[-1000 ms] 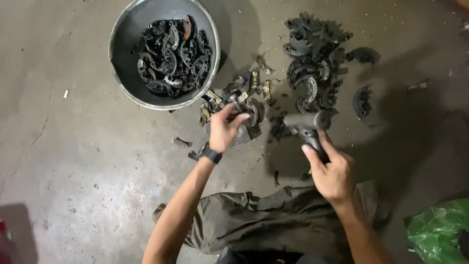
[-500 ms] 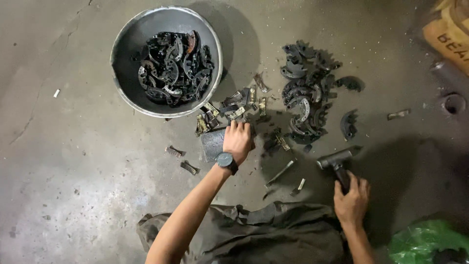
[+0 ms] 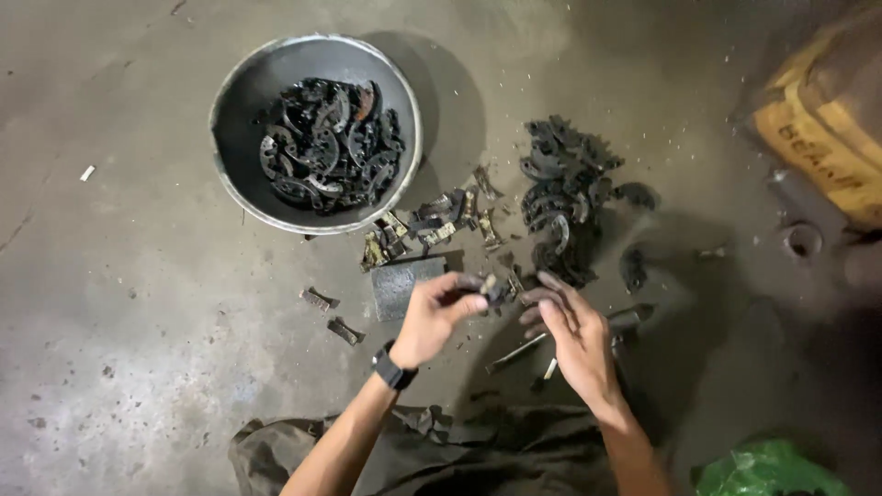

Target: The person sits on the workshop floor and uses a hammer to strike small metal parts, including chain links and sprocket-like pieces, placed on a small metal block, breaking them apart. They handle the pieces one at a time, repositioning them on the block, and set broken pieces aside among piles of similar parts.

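My left hand (image 3: 430,320), with a black watch on its wrist, pinches a small dark metal part (image 3: 489,288) just above a flat grey metal block (image 3: 404,285) on the floor. Fingers spread, my right hand (image 3: 574,338) reaches in from the right, its fingertips at the part. A hammer (image 3: 632,319) lies on the floor just behind my right hand. Beyond my hands lie a pile of dark curved metal shoes (image 3: 562,197) and several torn lining scraps (image 3: 432,225).
A grey metal bowl (image 3: 230,119) full of dark curved parts stands at the upper left. A thin rod (image 3: 514,355) lies under my hands, with two small scraps (image 3: 331,317) to the left. A brown box (image 3: 822,138) sits at the upper right and a green bag (image 3: 767,470) at the lower right.
My right hand has let go of the hammer, which now lies on the floor. My left hand has lifted a small part off the block, and both hands have come together.
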